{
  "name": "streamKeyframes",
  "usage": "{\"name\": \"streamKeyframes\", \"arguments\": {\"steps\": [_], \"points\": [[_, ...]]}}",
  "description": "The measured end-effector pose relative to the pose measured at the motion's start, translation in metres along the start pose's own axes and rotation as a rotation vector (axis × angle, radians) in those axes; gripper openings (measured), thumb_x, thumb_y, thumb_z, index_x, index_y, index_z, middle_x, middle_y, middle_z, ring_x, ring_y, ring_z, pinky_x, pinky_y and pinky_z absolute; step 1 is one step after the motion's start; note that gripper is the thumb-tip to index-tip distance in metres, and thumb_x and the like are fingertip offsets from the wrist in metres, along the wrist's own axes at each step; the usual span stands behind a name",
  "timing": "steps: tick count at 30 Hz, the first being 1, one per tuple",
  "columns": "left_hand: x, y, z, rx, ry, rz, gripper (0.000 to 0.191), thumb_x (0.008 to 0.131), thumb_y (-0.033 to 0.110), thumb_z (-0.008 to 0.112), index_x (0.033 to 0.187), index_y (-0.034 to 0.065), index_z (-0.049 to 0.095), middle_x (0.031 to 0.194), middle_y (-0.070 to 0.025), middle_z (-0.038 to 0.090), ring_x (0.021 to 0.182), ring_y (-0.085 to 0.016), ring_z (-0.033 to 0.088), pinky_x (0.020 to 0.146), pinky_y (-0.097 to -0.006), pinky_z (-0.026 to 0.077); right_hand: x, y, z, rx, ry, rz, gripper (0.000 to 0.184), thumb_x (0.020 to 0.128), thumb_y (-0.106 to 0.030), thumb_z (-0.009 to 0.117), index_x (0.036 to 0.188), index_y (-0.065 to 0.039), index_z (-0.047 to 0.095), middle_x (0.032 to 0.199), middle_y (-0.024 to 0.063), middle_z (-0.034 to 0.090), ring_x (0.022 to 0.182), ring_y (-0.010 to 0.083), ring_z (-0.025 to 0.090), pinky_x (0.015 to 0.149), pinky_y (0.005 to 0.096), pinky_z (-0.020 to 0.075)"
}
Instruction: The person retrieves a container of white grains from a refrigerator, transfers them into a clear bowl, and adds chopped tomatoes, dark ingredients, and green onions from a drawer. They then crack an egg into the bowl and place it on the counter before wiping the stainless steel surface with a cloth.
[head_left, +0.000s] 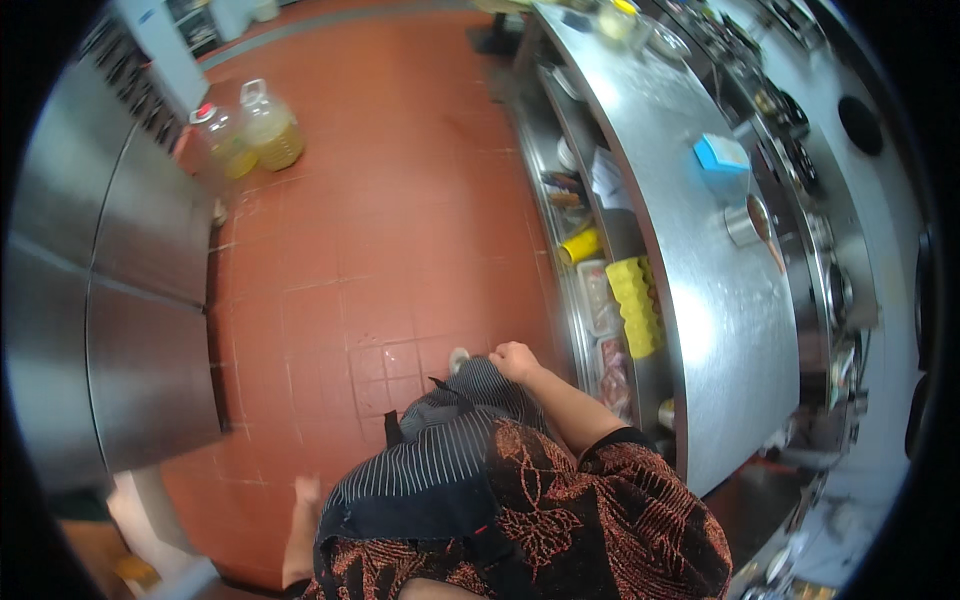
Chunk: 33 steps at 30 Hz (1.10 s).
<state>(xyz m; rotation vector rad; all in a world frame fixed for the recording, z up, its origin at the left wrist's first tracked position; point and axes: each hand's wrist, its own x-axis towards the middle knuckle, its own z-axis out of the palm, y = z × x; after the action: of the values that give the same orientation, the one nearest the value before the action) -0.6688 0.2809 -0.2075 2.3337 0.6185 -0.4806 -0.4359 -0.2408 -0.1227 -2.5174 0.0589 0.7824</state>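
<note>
My right hand (515, 362) hangs in front of my body, beside the striped apron (420, 469). Its fingers are curled in, and no object shows in them. Down at my left side, my left hand (307, 489) is small and blurred over the red tile floor (390, 225); its fingers cannot be made out. Nearest the right hand is the lower shelf of a steel worktable (705, 322), which holds plastic tubs of food (613, 375). A yellow egg tray (636, 307) rests on the shelf above. One shoe tip (459, 360) shows past the apron.
On the worktable are a blue box (721, 154) and a steel pot (748, 221) with a handle sticking out. A yellow container (580, 246) lies below. Steel cabinets (150, 360) line the left; two large oil jugs (271, 131) (225, 142) stand on the floor beyond.
</note>
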Motion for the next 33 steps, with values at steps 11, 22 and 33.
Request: {"name": "streamKeyframes", "arguments": {"steps": [11,22,33], "points": [[0.306,0.342,-0.101,-0.098,-0.266,0.045,0.028,0.085,0.021,0.054,0.09,-0.0059,0.06,0.073,-0.0058,0.058,0.065,-0.013,0.052,0.058,-0.0303,0.045,0.112,0.126,-0.026,0.12,-0.053,0.667,0.034,0.08,-0.03,0.045,0.095,-0.007,0.065,0.105,0.0153,0.06,0.101,0.0298,0.056,0.086,0.0388,0.0439],[0.462,0.352,-0.13,-0.138,-0.198,-0.367,0.029,0.079,0.022,0.057,0.092,-0.0044,0.061,0.076,-0.0144,0.064,0.064,-0.019,0.06,0.056,-0.0332,0.047,0.464,-0.049,-0.228,0.226,0.163,0.203,0.036,0.078,-0.03,0.051,0.103,-0.008,0.063,0.106,0.0152,0.06,0.102,0.03,0.055,0.09,0.0358,0.0426],[0.809,0.46,-0.195,0.077,-0.387,-0.068,0.021,0.081,0.021,0.055,0.08,0.0013,0.061,0.069,-0.011,0.062,0.057,-0.016,0.058,0.046,-0.0306,0.045,0.647,-0.11,-0.441,0.453,0.312,0.169,0.037,0.086,-0.036,0.049,0.105,-0.006,0.061,0.108,0.0144,0.06,0.101,0.0296,0.056,0.087,0.0379,0.0432]]}}
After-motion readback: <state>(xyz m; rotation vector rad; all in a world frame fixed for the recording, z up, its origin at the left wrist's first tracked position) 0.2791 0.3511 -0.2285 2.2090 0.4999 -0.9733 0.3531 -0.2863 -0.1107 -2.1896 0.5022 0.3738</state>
